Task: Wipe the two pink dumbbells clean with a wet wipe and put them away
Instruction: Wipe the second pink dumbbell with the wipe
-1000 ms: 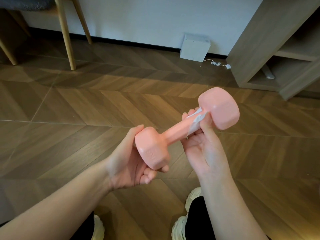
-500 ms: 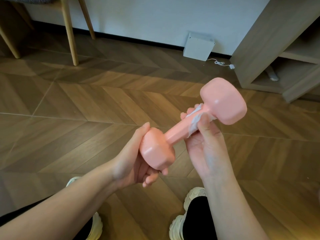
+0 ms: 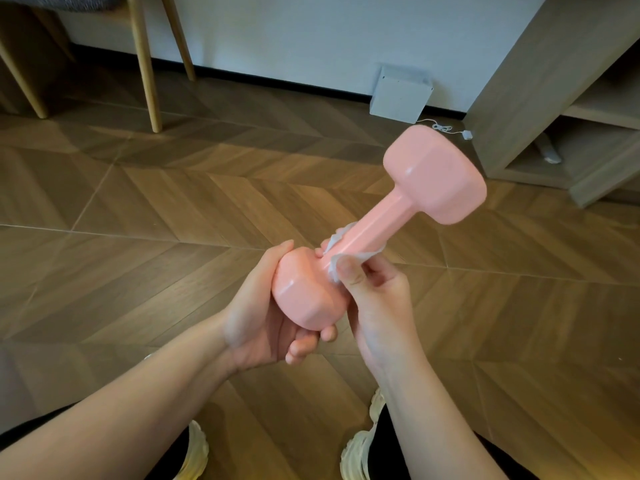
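Note:
I hold one pink dumbbell [image 3: 381, 216] in the air over the wooden floor, tilted with its far head up to the right. My left hand [image 3: 263, 320] grips the near head from below and the side. My right hand [image 3: 374, 292] wraps a white wet wipe [image 3: 334, 268] round the handle close to the near head, thumb on top. Only this one dumbbell is in view.
A wooden shelf unit [image 3: 540, 98] stands at the right with low open compartments. A white box [image 3: 400, 93] with a thin cable sits by the wall. Chair legs [image 3: 145, 64] stand at the back left. My light shoes [image 3: 360, 452] are below.
My right hand with the wipe has slid down the handle from the far head to the near head. The dumbbell has tilted more upright and the far head has risen.

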The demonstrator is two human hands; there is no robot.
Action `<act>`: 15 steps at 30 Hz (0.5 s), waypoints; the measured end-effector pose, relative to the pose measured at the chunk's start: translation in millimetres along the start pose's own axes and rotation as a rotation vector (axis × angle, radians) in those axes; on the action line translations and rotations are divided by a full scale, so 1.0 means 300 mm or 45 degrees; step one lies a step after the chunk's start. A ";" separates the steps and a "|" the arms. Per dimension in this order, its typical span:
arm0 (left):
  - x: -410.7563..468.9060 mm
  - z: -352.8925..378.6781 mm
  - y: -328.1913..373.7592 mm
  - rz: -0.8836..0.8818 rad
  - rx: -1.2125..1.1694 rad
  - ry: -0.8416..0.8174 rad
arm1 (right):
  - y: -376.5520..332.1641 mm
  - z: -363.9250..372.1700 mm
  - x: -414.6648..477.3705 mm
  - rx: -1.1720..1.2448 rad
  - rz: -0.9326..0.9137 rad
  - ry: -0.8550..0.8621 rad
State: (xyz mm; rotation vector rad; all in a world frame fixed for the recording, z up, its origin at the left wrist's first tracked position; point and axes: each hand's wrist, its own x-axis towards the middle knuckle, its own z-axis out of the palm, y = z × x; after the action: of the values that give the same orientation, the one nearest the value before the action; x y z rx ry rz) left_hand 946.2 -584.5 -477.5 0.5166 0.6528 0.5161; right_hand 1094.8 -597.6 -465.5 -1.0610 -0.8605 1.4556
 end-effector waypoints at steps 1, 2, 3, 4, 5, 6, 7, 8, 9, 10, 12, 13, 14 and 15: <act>-0.001 -0.001 0.003 0.015 -0.002 0.009 | 0.003 0.005 0.000 -0.024 0.001 0.013; -0.001 -0.004 0.005 0.024 0.003 0.022 | 0.004 0.010 0.000 -0.037 -0.001 0.020; -0.003 -0.007 0.008 0.031 0.017 0.038 | 0.005 0.014 0.002 -0.046 -0.005 0.030; -0.004 -0.012 0.011 0.040 0.038 0.053 | 0.005 0.015 0.006 -0.057 -0.015 0.047; -0.006 -0.016 0.014 0.052 0.060 0.063 | 0.004 0.015 0.009 -0.073 -0.031 0.065; -0.007 -0.020 0.018 0.066 0.080 0.068 | 0.005 0.012 0.013 -0.087 -0.048 0.076; -0.007 -0.024 0.023 0.078 0.098 0.069 | 0.007 0.008 0.016 -0.097 -0.057 0.081; -0.008 -0.026 0.026 0.086 0.114 0.067 | 0.007 0.003 0.019 -0.096 -0.056 0.085; -0.008 -0.027 0.027 0.093 0.123 0.065 | 0.008 -0.003 0.020 -0.085 -0.047 0.089; -0.007 -0.026 0.026 0.100 0.122 0.065 | 0.007 -0.010 0.022 -0.065 -0.035 0.093; -0.002 -0.019 0.020 0.116 0.090 0.066 | -0.003 -0.019 0.027 -0.032 -0.017 0.089; 0.001 -0.014 0.016 0.124 0.068 0.062 | -0.011 -0.021 0.029 -0.022 -0.012 0.080; 0.003 -0.010 0.014 0.132 0.046 0.053 | -0.018 -0.021 0.031 -0.007 -0.013 0.064; 0.005 -0.007 0.012 0.138 0.029 0.043 | -0.024 -0.021 0.034 0.012 -0.022 0.042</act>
State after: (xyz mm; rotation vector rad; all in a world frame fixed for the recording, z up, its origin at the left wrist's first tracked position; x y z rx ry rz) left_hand 944.9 -580.2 -477.4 0.5679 0.6665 0.6208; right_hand 1103.1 -586.7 -462.6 -1.0656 -0.8367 1.4224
